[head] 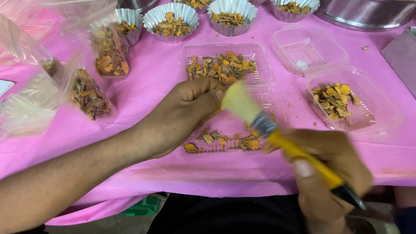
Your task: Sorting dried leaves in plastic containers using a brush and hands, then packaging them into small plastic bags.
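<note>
Yellow brush: paintbrush (277, 138) w/ yellow handle, dark metal collar, pale bristles; right hand (329, 173) is wrapped round the lower handle, nearest the camera. Bristles tilt up-left and meet the left hand's fingertips. Blurred, so it looks mid-stroke.
Right hand: closed round the brush handle, thumb on top; grip low on the handle lets the bristle end swing freely.
Left hand: left hand (186, 112) curled into a loose fist, fingers pinched together over the open box; can't tell what, if anything, sits in the pinch. Held right above the tray, prob. so bits fall into it.
Open box: clear plastic hinged box (225, 99) lies flat open under both hands; near half holds a thin row of dried orange-brown chips (221, 141), far half a fuller heap.
Cloth: pink tablecloth (151, 73) covers the table, a few crumbs on it.
Right side: clear tray w/ chips (346, 102), well apart from the hands; beyond it an empty clear tray (310, 47).
Left side: clear plastic bags (91, 93) of the same chips, leaning and lying.
Far edge: row of foil cups (171, 17) each w/ a small portion; steel pan (368, 13) at far right.
</note>
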